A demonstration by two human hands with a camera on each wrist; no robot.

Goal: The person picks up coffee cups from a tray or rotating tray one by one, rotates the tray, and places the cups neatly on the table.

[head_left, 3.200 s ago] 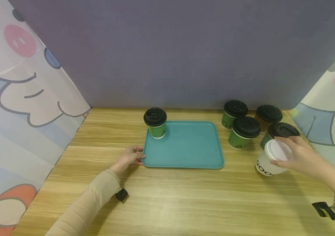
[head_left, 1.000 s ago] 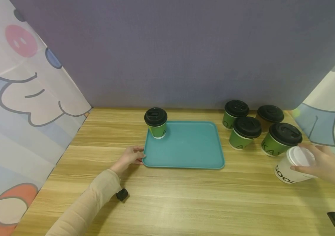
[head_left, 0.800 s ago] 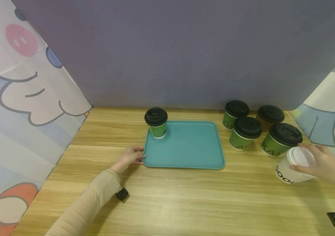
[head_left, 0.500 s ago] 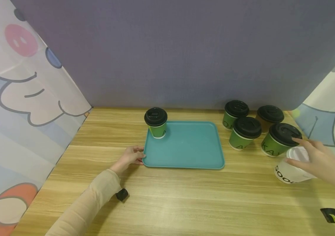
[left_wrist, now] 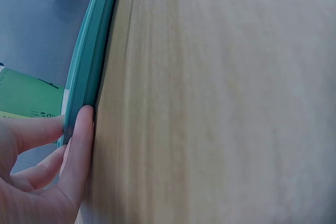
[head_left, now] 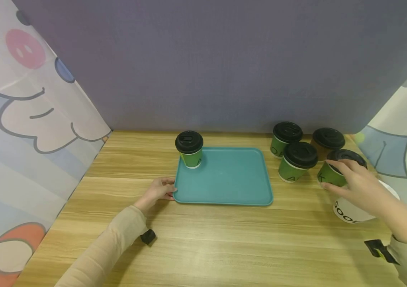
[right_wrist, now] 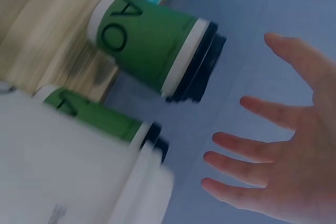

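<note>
My left hand point(head_left: 157, 190) pinches the left front edge of a teal tray point(head_left: 225, 175); in the left wrist view, thumb and fingers lie on either side of the rim point(left_wrist: 89, 61). A green paper cup point(head_left: 191, 158) with a black lid stands on the tray's back left corner. At the right, my right hand point(head_left: 357, 187) is in the air with fingers spread, holding nothing. It partly hides a white paper cup point(head_left: 350, 210) with a white lid and a black-lidded green cup point(head_left: 329, 175). In the right wrist view, the open fingers face a green cup point(right_wrist: 147, 40).
Two more green cups, one at the back point(head_left: 276, 147) and one nearer point(head_left: 289, 170), stand right of the tray with a brown cup point(head_left: 321, 151). All have black lids. A grey wall point(head_left: 218, 71) rises behind the wooden table point(head_left: 225, 243).
My right hand carried the white cup rightward and set it down beside the green cups. It then let go and moved left over the cups. My left hand and the tray stayed put.
</note>
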